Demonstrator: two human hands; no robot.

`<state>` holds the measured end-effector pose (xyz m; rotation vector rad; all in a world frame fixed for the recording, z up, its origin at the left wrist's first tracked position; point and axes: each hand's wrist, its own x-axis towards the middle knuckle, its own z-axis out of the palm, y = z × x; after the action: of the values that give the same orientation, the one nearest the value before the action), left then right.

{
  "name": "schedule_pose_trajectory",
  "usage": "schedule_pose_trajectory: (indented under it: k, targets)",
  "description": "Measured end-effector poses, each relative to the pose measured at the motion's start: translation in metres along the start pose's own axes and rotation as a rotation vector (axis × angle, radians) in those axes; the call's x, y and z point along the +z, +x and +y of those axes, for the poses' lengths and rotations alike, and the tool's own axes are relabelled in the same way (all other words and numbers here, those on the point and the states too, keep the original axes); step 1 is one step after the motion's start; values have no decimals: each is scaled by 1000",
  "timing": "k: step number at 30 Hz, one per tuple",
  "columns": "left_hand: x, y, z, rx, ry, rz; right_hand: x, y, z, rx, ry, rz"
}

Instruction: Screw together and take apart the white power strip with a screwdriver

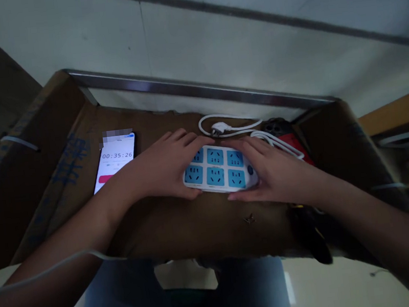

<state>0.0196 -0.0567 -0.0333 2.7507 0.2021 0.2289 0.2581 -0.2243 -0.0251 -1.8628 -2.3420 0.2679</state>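
Now, the fingers [188, 138] of the left hand [164, 168] and the right hand [271, 173] are curled over both ends of a white power strip [214, 169] with blue sockets, grasping it. The strip lies flat on the bottom of a cardboard box [198, 228], near a coiled white cable [223, 127] and a phone [114, 159] showing a timer.

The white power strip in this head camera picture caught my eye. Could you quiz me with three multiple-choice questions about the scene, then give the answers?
1. Where does the phone lie? A: left of the white power strip; B: right of it; C: in a hand.
2. How many blue socket panels show? A: four; B: six; C: eight.
3. How many hands touch the strip? A: none; B: one; C: two.

Answers: 1 A, it lies on the cardboard beside the strip. 2 B, two rows of three show. 3 C, the left hand and right hand clasp its ends.
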Motion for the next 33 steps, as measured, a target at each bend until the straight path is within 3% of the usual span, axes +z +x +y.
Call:
schedule_pose_trajectory:
  k: [10,19,33]
  targets:
    - [10,1,-3,-17,12,-27,-8,-16,29,46,-92,-212]
    - [13,-2,-9,-16,-30,-20,-13,-14,14,84,-117,-222]
    - [6,0,0,-41,-1,-57,-17,-20,39,98,-115,-265]
